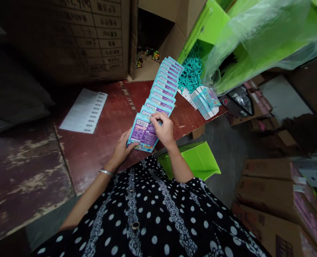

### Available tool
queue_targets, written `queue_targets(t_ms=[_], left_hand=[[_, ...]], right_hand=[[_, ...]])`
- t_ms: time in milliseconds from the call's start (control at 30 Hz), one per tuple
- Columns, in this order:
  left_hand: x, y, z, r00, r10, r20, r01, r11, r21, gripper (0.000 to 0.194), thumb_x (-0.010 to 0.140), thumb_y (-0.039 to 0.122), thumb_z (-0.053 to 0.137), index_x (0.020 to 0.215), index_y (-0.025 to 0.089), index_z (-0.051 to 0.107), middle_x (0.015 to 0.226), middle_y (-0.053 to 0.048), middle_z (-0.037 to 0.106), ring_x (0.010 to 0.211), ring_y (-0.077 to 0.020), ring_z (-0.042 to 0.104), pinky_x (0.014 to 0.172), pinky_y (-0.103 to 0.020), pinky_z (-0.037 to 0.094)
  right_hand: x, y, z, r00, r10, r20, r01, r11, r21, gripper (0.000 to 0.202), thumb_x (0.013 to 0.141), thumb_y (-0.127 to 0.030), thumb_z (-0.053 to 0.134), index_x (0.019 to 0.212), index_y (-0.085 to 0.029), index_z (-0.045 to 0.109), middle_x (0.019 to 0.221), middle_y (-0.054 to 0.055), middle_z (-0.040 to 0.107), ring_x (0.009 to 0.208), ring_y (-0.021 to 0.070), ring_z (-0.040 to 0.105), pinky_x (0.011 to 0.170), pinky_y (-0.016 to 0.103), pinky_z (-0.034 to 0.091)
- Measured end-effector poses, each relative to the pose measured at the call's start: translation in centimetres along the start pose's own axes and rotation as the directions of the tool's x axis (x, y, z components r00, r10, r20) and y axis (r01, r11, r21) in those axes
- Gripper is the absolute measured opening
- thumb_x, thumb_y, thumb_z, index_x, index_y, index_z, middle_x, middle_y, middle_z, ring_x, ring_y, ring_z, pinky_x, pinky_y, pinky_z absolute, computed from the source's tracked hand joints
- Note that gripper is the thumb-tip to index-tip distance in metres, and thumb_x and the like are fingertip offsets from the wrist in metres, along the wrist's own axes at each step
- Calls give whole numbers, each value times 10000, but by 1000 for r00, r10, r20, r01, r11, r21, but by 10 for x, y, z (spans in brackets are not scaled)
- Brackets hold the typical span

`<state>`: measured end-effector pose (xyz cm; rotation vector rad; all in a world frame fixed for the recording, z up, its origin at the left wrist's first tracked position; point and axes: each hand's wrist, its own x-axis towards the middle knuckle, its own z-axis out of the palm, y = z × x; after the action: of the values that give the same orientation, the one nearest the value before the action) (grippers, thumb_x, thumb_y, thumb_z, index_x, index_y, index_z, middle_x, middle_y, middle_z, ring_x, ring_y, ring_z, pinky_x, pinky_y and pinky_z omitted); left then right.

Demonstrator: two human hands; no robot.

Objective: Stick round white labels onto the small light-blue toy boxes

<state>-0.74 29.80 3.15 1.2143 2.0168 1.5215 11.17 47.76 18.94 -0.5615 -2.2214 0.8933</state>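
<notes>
Red table (121,107) is bearing the front packet (142,134) at its near edge. We're seeing the left hand (123,145) half-curling, holding its left side; the right hand (163,130) is bunching fingertips over its upper right, grip unclear. We're judging: working its face, next probably needing steady holding. It's showing purple, blue, barcode.

Head view — forward-down, seemingly near

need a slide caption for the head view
Left hand holds the nearest packet of an overlapping row, right hand at the packet's upper corner, a white sheet on the red table.
</notes>
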Motion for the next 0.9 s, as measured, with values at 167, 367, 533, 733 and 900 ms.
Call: queue_targets(t_ms=[167,367,533,733,900], left_hand=[[0,-1,1,1000,3,-2,-3,1000,-10,807,1010,621,668,1687,217,497,1707,-158,529,1589,-375,488,1359,-570,370],[0,2,0,1000,-1,3,1,1000,-9,796,1017,626,659,1689,231,497,1699,-152,533,1583,-379,489,1358,-576,370],[0,5,0,1000,-14,13,14,1000,-10,801,1019,624,660,1696,235,482,1704,-149,523,1590,-380,475,1361,-574,363],[-1,4,-2,995,-51,-80,42,994,-104,711,927,667,778,1471,225,660,1440,-130,683,1379,-365,629,1242,-539,497],[-8,2,-6,991,-65,-115,47,988,-149,721,853,710,852,1353,213,697,1317,-109,720,1243,-329,688,1131,-485,572]], right_hand=[[0,1,0,1000,-10,-4,10,999,-39,289,1070,-438,637,856,-248,680,1122,78,816,1138,250,744,1077,432,567],[1,3,-4,998,-49,29,50,998,-37,160,1017,-343,711,894,-240,704,1116,67,804,1110,247,737,1092,432,577],[-3,3,-6,993,-57,107,73,985,-157,250,1010,-293,692,1251,-244,736,1237,87,774,1212,282,701,1166,497,579],[-12,12,-13,977,-187,100,201,967,-156,548,1058,-397,685,1579,-254,590,1491,126,688,1419,297,644,1268,517,545],[-34,16,-25,953,-283,107,299,936,-188,557,1011,-543,786,1486,-274,669,1394,111,758,1333,289,704,1190,527,613]])
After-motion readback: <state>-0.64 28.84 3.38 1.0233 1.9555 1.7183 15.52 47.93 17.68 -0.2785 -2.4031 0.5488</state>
